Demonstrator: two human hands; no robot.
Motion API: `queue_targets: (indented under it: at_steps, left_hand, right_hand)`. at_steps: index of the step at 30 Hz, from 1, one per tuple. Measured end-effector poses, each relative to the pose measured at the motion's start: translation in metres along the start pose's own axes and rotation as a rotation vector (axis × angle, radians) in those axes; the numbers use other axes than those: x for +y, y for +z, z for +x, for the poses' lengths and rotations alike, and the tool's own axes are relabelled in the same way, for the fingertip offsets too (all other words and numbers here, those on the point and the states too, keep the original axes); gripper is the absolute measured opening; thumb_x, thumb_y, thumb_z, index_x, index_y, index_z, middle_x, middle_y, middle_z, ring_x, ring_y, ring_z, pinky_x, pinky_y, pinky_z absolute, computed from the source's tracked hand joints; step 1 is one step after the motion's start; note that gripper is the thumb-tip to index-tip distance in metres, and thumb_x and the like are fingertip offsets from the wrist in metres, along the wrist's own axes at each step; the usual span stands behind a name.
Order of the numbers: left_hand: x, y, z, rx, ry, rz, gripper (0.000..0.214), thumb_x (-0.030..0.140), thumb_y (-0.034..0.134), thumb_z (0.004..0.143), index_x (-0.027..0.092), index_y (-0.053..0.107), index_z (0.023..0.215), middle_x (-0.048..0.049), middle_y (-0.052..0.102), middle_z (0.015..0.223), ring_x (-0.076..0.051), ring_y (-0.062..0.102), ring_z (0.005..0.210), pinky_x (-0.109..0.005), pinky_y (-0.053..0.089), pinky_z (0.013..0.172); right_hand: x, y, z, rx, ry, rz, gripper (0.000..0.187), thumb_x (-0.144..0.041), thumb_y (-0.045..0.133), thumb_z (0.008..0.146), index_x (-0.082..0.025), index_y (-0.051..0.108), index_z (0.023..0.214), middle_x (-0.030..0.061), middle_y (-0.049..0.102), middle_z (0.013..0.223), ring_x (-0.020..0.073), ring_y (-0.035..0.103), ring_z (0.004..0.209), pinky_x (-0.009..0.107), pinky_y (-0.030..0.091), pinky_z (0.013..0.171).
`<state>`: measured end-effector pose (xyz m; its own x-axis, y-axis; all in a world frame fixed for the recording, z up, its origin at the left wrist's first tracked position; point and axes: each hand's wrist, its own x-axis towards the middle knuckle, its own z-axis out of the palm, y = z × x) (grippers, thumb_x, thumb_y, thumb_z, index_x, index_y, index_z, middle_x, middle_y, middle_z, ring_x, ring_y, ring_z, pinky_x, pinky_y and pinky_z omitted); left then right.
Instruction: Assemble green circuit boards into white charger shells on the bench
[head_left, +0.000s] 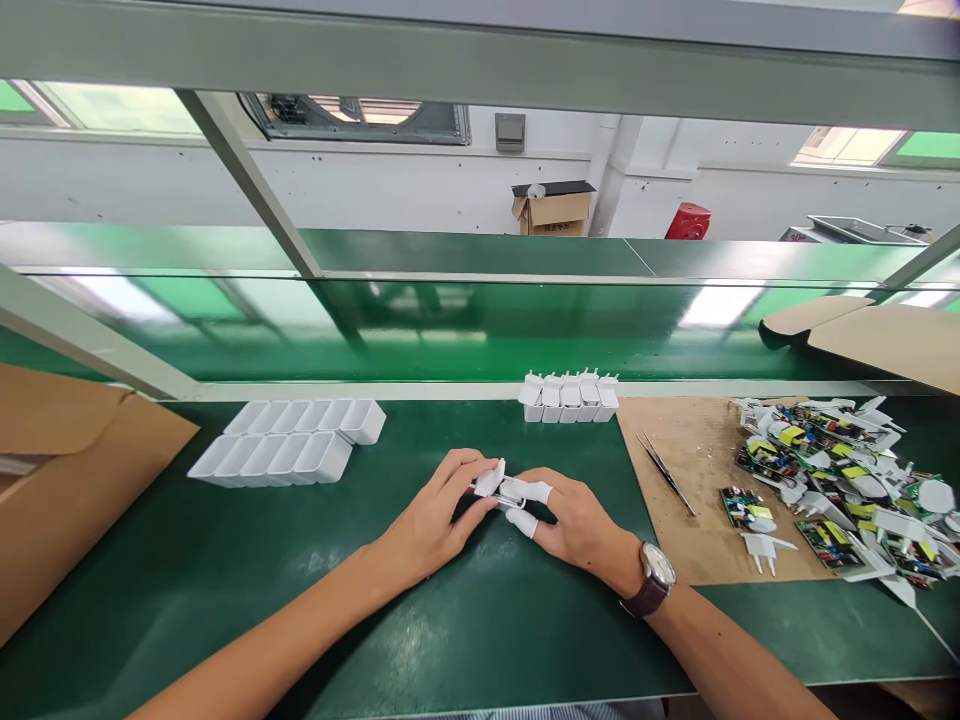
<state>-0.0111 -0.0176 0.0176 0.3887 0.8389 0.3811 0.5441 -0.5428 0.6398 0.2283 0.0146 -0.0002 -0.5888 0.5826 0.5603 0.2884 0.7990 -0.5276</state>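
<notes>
Both my hands meet at the middle of the green bench over a small white plastic charger housing [498, 485]. My left hand [435, 520] pinches its left end with closed fingers. My right hand [574, 520], with white finger cots on two fingertips and a wristwatch on the wrist, grips its right end. A row of assembled white plug housings [568, 397] stands just beyond my hands. Two rows of empty white shells [289, 440] lie to the far left.
A brown board [690, 450] on the right carries tweezers [666, 472], a loose circuit board [742, 505], a white plug piece [765, 547] and a heap of circuit boards and plug parts [840, 480]. Cardboard boxes sit at the left edge [67, 480] and far right [885, 335]. A green conveyor [465, 330] runs behind.
</notes>
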Motion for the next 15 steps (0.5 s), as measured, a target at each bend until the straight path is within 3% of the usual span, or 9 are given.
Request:
queue_targets:
  at_steps: [6,11,13,15]
  left_hand:
    - [0.001,0.000,0.002,-0.003,-0.012,-0.046,0.038,0.026,0.054,0.102,0.028,0.049,0.140,-0.0097,0.054,0.125,-0.020,0.063,0.110,-0.035,0.067,0.087]
    - [0.000,0.001,0.002,-0.013,-0.038,-0.082,0.037,0.027,0.053,0.102,0.030,0.051,0.138,-0.0089,0.053,0.125,-0.021,0.064,0.111,-0.038,0.066,0.091]
    - [0.001,0.002,0.001,0.013,-0.060,-0.131,0.045,0.029,0.058,0.100,0.032,0.047,0.143,-0.0092,0.049,0.131,-0.021,0.066,0.111,-0.042,0.065,0.094]
    - [0.003,0.004,0.001,0.068,-0.076,-0.193,0.065,0.031,0.069,0.094,0.035,0.037,0.150,-0.0107,0.039,0.142,-0.022,0.066,0.114,-0.046,0.064,0.097]
  right_hand:
    - [-0.005,0.001,0.000,0.006,0.031,-0.055,0.030,-0.023,0.060,0.098,-0.022,0.054,0.127,0.0107,0.070,0.114,0.0223,0.072,0.093,0.035,0.063,0.077]
    - [-0.002,0.006,-0.003,-0.013,0.023,0.020,0.031,-0.023,0.059,0.098,-0.022,0.058,0.129,0.0123,0.067,0.121,0.0250,0.068,0.106,0.043,0.062,0.089]
    - [-0.001,0.011,-0.003,0.008,0.107,0.153,0.030,-0.024,0.059,0.098,-0.022,0.061,0.128,0.0120,0.068,0.121,0.0247,0.068,0.105,0.043,0.062,0.089]
    - [0.000,0.016,-0.001,0.062,0.294,0.427,0.030,-0.032,0.063,0.096,-0.021,0.065,0.124,0.0121,0.069,0.119,0.0237,0.070,0.098,0.041,0.063,0.082]
